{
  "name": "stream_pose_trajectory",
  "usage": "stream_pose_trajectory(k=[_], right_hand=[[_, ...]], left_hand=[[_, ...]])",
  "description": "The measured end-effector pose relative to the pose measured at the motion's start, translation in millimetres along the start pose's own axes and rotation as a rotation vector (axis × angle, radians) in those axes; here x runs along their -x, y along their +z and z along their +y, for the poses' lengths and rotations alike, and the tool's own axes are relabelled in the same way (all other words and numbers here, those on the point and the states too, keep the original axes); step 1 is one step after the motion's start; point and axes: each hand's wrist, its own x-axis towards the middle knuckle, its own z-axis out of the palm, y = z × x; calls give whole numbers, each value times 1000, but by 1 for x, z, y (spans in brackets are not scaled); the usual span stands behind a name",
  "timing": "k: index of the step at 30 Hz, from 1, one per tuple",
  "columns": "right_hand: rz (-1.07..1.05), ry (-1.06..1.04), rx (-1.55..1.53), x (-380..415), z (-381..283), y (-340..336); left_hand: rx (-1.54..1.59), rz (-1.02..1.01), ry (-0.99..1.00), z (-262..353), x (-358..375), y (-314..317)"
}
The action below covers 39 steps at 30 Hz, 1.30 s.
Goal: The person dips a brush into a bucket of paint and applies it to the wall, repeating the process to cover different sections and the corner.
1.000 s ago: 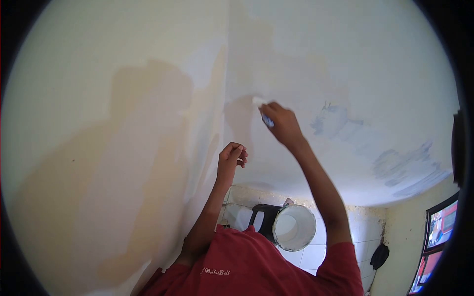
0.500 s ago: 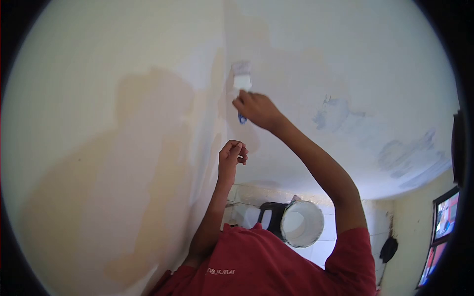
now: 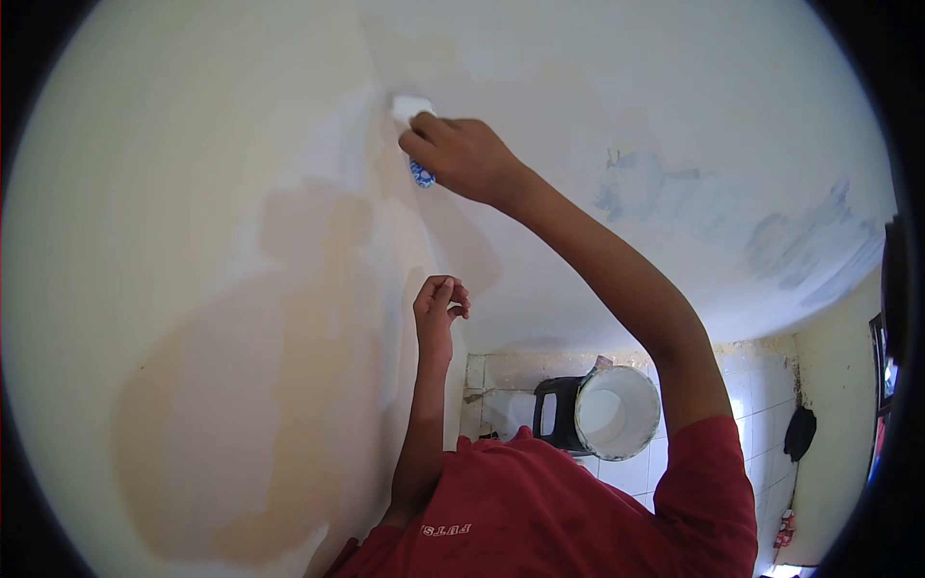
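My right hand (image 3: 461, 156) is closed around a paintbrush (image 3: 422, 174) with a blue-and-white patterned handle end. The brush's white head (image 3: 412, 106) points up and meets the right wall (image 3: 540, 193) close to the corner; my fingers hide most of the handle. Lower down, my left hand (image 3: 443, 301) is raised in front of the corner, holding nothing, its fingers loosely curled with gaps between them. Beside it on the left is the other wall (image 3: 212, 125), which has fresh pale paint over yellowish patches.
Below stands a white paint bucket (image 3: 619, 412) on a black stool (image 3: 554, 412), over a white tiled floor (image 3: 631, 474). Grey-blue smudges (image 3: 809, 236) mark the right wall. A dark object (image 3: 800, 433) hangs low at the far right, near a window (image 3: 882, 385).
My right hand and the brush have moved up and left along the corner. The view has shifted, so the bucket appears further right. My left hand keeps its loose curl.
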Motion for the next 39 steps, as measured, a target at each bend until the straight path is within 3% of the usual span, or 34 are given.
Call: stream_pose_trajectory(k=[4, 6, 9, 11, 12, 14, 16, 20, 22, 26, 30, 31, 34, 39], right_hand=[[84, -114, 50, -10, -4, 6], [-157, -124, 12, 16, -16, 24], [-213, -175, 23, 69, -28, 51], [-385, -94, -149, 95, -36, 52], [-387, -106, -149, 104, -39, 48], [-446, 98, -244, 111, -44, 32], [-465, 108, -264, 106, -30, 10], [-283, 5, 1, 51, 18, -34], [14, -144, 141, 12, 26, -57], [116, -102, 151, -7, 19, -61], [-184, -77, 186, 45, 1, -4], [-164, -144, 192, 60, -6, 9], [-460, -114, -3, 103, -35, 31], [-608, 40, -148, 124, -50, 30]], left_hand=[[-1, 3, -17, 4, 1, 0], [-4, 4, -10, 4, 1, -1], [-5, 14, 2, 3, 2, 1], [3, 27, 12, 3, 3, 2], [-1, 32, 10, 3, 3, 2], [10, 45, 19, 1, 2, 2], [11, 46, 3, -1, 3, 3], [16, 36, -14, -3, 1, 0], [10, 11, -12, 1, 2, 1], [28, -11, -34, 1, 0, -3], [23, -37, -35, -1, -3, -5], [24, -44, -32, 0, -3, -5], [37, -36, -22, 0, -2, -4], [32, -22, -12, 5, 1, 1]])
